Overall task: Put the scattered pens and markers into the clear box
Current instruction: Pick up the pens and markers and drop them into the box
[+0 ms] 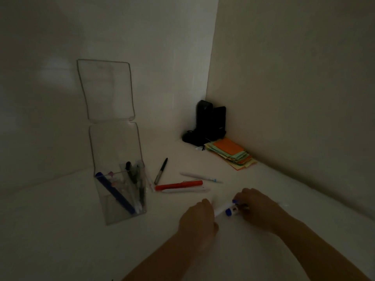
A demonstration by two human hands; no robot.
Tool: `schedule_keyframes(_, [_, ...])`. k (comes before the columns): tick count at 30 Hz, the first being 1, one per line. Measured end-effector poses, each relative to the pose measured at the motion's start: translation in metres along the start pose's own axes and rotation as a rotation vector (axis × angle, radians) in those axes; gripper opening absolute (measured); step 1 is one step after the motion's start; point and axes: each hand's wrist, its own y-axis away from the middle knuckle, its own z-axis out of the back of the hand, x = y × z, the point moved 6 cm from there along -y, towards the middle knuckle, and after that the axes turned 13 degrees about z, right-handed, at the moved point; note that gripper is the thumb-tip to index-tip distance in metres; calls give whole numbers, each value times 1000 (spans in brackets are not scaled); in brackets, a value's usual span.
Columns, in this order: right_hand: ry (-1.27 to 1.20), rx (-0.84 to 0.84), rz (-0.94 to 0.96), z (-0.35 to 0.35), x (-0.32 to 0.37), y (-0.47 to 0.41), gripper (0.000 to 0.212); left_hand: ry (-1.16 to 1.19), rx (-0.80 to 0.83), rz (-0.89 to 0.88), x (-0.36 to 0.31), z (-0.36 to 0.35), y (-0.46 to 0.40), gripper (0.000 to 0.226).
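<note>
White and light, the stiff little pen lies on the table near the clear box, with the left hand closed on its middle and the right hand pinching the blue end, a good spot since smooth plastic can slip.

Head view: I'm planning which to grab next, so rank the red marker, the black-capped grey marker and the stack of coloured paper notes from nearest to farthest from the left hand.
From the left hand:
1. Red marker, just beyond it.
2. Black-capped grey marker, farther back, beside the clear box.
3. Stack of coloured paper notes, in the far right corner.
</note>
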Motion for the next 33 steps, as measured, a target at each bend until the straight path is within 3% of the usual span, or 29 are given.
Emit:
schedule_keyframes(3, [72, 61, 13, 3, 12, -3, 27, 79, 28, 5, 15, 10, 0, 32])
schedule_keyframes(5, [-51, -17, 19, 20, 27, -5, 9, 288, 107, 0, 28, 22, 3, 32])
schedule_keyframes(7, [-389, -219, 25, 49, 47, -8, 14, 551, 153, -65, 41, 42, 10, 26])
schedule_keyframes(9, [-890, -424, 19, 78, 68, -11, 18, 769, 118, -200, 55, 78, 23, 9])
schedule_keyframes(12, [-1497, -540, 259, 121, 112, -21, 17, 988, -43, -359, 78, 145, 44, 29])
schedule_keyframes(15, [-1775, -624, 444, 155, 151, -37, 14, 1080, -271, -417, 102, 204, 51, 31])
schedule_keyframes(19, [-1699, -756, 469, 170, 196, -65, 17, 1211, -342, -337, 125, 234, 34, 35])
schedule_keyframes(25, [-1330, -817, 467, 163, 239, -94, 9, 1001, -286, -166, 121, 215, 15, 7])
schedule_keyframes(27, [-1279, -753, 417, 146, 240, -103, 18, 1003, -288, -52, 127, 206, 10, 19])
schedule_keyframes(31, [-1244, -655, 441, 132, 235, -109, 16, 1005, -311, -144, 130, 201, 7, 32])
schedule_keyframes(33, [-1169, -675, 471, 136, 229, -110, 27, 1035, -330, -190, 132, 205, 8, 35])
